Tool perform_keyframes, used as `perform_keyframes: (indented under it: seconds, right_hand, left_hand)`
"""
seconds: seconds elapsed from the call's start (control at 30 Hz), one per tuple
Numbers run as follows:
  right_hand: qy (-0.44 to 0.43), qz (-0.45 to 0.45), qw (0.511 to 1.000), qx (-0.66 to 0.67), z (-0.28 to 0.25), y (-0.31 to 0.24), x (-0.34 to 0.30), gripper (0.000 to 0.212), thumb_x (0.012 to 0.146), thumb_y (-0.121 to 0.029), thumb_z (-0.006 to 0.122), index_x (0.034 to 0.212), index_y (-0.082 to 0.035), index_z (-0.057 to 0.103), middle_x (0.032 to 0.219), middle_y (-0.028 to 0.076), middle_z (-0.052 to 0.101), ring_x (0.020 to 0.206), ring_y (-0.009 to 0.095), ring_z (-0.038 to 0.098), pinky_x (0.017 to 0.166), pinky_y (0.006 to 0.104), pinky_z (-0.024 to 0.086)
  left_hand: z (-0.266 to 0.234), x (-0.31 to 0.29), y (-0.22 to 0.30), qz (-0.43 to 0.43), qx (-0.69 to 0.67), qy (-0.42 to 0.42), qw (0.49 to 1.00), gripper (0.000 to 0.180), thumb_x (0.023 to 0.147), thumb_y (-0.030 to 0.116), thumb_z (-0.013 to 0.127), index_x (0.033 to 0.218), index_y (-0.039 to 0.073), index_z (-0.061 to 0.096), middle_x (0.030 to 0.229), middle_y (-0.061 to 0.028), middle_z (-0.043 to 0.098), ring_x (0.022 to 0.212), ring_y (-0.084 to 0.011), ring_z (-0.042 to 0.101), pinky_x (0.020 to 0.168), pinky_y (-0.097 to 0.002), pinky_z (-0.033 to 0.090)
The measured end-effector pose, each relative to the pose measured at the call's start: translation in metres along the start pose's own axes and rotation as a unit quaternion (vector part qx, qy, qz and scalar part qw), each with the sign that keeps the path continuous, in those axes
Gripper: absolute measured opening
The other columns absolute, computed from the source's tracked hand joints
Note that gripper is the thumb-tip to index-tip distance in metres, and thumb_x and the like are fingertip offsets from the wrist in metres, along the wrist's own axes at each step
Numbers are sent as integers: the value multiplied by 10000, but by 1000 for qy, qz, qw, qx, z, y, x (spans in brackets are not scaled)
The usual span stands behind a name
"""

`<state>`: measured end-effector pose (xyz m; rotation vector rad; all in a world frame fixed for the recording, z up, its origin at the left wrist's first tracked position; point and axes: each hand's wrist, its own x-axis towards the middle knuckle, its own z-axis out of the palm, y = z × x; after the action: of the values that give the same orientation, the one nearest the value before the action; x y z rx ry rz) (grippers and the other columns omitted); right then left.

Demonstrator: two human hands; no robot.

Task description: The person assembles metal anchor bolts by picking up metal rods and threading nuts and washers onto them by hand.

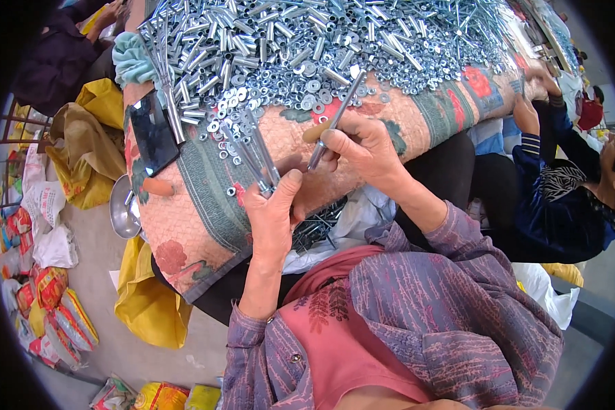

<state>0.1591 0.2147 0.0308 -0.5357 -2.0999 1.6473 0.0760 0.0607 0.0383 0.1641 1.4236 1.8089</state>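
Observation:
My left hand (pixel 272 212) is closed around several long metal bolts (pixel 254 154), which fan out away from me over the table's near edge. To its right, my right hand (pixel 365 150) pinches a single long bolt (pixel 348 101), held at a slant with a small nut or washer at its far end. A tan finger cover (pixel 316 132) shows on one of the right hand's fingers. Loose washers (pixel 236 109) lie just beyond the left hand, and a large heap of metal sleeves (pixel 314 41) spreads behind both hands.
A flowered cloth (pixel 205 225) covers the table. On its left lie a black phone (pixel 154 133), a bundle of long rods (pixel 167 82) and a teal cloth (pixel 131 58). A metal bowl (pixel 121 208) and yellow sacks (pixel 150 301) are beside it. Co-workers sit at right and upper left.

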Motion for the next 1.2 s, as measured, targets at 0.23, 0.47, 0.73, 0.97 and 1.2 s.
perform_keyframes:
  seconds: [0.23, 0.47, 0.73, 0.97, 1.2]
  right_hand:
    - [-92, 72, 987, 107, -2, -11, -12, 243, 881, -181, 535, 949, 21, 649, 887, 58, 632, 705, 90, 565, 653, 244, 463]
    - [133, 0, 951, -279, -99, 20, 1, 238, 786, -114, 624, 1009, -31, 625, 835, 48, 554, 737, 130, 541, 666, 265, 448]
    - [173, -79, 830, -525, -117, 44, 13, 100, 784, -112, 604, 860, -57, 568, 844, 134, 519, 781, 330, 555, 671, 406, 447]
    - [116, -74, 818, -558, -118, 34, 9, 109, 787, -131, 593, 873, -92, 537, 864, 110, 493, 797, 314, 567, 667, 406, 456]
    - [112, -66, 819, -559, -119, 30, 12, 106, 806, -123, 579, 882, -64, 534, 883, 124, 499, 815, 336, 554, 682, 409, 445]
  left_hand:
    - [6, 0, -18, -35, -58, -66, 996, 206, 803, 159, 664, 924, 17, 575, 651, -76, 596, 369, -67, 411, 311, -178, 241]
    - [3, -2, -13, -85, -138, -94, 982, 132, 807, 90, 636, 879, 10, 557, 699, -105, 597, 387, -52, 405, 323, -172, 261]
    - [4, -10, -19, -112, -128, -115, 979, 152, 806, 88, 639, 881, -1, 542, 675, -93, 580, 376, -53, 388, 315, -169, 251]
    - [-2, -15, -27, -149, -92, -104, 979, 137, 803, 87, 636, 879, -2, 563, 665, -81, 581, 377, -47, 388, 318, -168, 244]
    - [-3, -15, -26, -169, -67, -98, 979, 110, 795, 93, 645, 831, 13, 579, 628, -62, 579, 367, -39, 379, 319, -181, 229]
